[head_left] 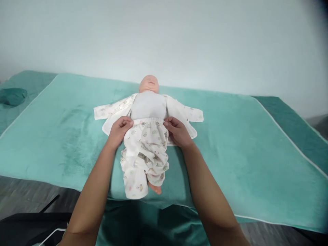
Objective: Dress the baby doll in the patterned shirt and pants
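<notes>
A baby doll (149,83) lies on its back with its head toward the wall. Patterned white baby trousers (146,136) cover its legs up to the belly. My left hand (121,130) pinches the waistband at its left side, and my right hand (177,130) pinches it at the right side. Under the doll's arms and back spreads an open patterned jacket (183,111), its sleeves stretched out to both sides. The pale grey torso (148,105) shows between the jacket fronts. One foot (155,188) sticks out of the right trouser leg; the other foot is hidden.
A teal sheet (241,153) with white piping covers the bed. At the far left is a dark green cushion-like bundle (12,96). A pale wall (164,41) stands behind the bed. A black object (30,225) sits at the lower left on the grey floor.
</notes>
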`<state>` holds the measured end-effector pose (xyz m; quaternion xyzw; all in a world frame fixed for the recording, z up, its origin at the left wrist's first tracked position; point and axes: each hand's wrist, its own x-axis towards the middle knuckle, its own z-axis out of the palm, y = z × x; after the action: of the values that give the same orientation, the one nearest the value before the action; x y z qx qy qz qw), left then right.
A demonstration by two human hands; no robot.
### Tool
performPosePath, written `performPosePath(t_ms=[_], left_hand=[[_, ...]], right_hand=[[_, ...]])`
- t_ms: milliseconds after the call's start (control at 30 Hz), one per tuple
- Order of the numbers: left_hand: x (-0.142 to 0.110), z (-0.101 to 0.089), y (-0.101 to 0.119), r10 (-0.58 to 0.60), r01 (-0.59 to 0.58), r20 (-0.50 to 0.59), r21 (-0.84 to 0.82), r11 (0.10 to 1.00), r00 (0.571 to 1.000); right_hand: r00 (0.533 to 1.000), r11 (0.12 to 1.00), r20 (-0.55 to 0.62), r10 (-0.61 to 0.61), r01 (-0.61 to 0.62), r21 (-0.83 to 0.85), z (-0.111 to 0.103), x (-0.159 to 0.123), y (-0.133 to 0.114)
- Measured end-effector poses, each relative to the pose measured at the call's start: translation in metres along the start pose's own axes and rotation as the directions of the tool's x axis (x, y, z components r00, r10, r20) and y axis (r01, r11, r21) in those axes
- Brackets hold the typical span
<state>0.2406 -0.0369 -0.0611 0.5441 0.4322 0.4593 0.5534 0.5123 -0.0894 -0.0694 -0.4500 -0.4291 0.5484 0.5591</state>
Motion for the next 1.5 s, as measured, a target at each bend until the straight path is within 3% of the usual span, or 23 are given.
performPosePath(t_ms=[133,267,333,433,533,600,633,733,800,900,1033,1267,1400,1500], left_hand=[[-0.006,-0.015,0.005,-0.072,0.082,0.138,-0.071,0.994,0.988],[-0.015,-0.024,0.006,-0.006,0.016,0.200,-0.049,0.999,0.980],[-0.016,-0.021,0.004,0.035,-0.035,0.150,0.000,0.999,0.988],[-0.010,-0.008,0.000,0.167,-0.157,-0.070,0.126,0.979,0.983],[-0.001,0.008,-0.001,0.392,-0.329,-0.234,0.265,0.906,0.890],[0.004,0.016,0.000,0.480,-0.392,-0.230,0.340,0.855,0.847],[0.005,0.019,0.000,0.481,-0.391,-0.215,0.355,0.849,0.850],[0.005,0.018,0.000,0.318,-0.257,-0.178,0.299,0.919,0.931],[0.002,0.013,-0.001,0.186,-0.145,-0.145,0.252,0.957,0.972],[-0.006,0.003,-0.002,0.054,-0.038,-0.077,0.192,0.981,0.996],[-0.014,-0.007,-0.001,-0.102,0.106,0.137,-0.024,0.994,0.985],[-0.012,-0.009,0.000,-0.120,0.163,0.229,-0.176,0.971,0.966],[-0.012,-0.007,0.001,-0.069,0.102,0.173,-0.186,0.977,0.983],[-0.013,-0.005,0.005,-0.052,0.075,0.129,-0.184,0.980,0.990]], right_hand=[[0.993,0.996,0.113,0.030,-0.021,-0.084,-0.012,-0.005,-0.009],[0.994,0.969,0.108,0.017,0.011,-0.248,-0.013,-0.007,-0.007],[0.997,0.948,0.058,-0.049,0.065,-0.313,-0.010,-0.007,-0.002],[0.979,0.912,-0.002,-0.202,0.187,-0.366,-0.002,-0.005,0.006],[0.949,0.893,-0.075,-0.307,0.259,-0.367,0.005,-0.003,0.011],[0.943,0.910,-0.176,-0.283,0.206,-0.359,0.009,-0.002,0.011],[0.938,0.917,-0.233,-0.258,0.161,-0.365,0.011,-0.002,0.011],[0.906,0.904,-0.359,-0.224,0.056,-0.424,0.015,0.001,0.009],[0.901,0.887,-0.367,-0.233,0.042,-0.460,0.016,0.001,0.009],[0.931,0.907,-0.309,-0.194,0.050,-0.418,0.014,0.001,0.011],[0.972,0.961,-0.199,-0.126,0.070,-0.267,0.010,-0.003,0.010],[0.991,0.993,-0.107,-0.085,0.076,-0.090,0.004,-0.006,0.004],[0.998,0.996,-0.003,-0.064,0.064,0.066,0.003,-0.008,0.001],[0.993,0.992,0.040,-0.108,0.105,0.076,0.005,-0.009,-0.002]])
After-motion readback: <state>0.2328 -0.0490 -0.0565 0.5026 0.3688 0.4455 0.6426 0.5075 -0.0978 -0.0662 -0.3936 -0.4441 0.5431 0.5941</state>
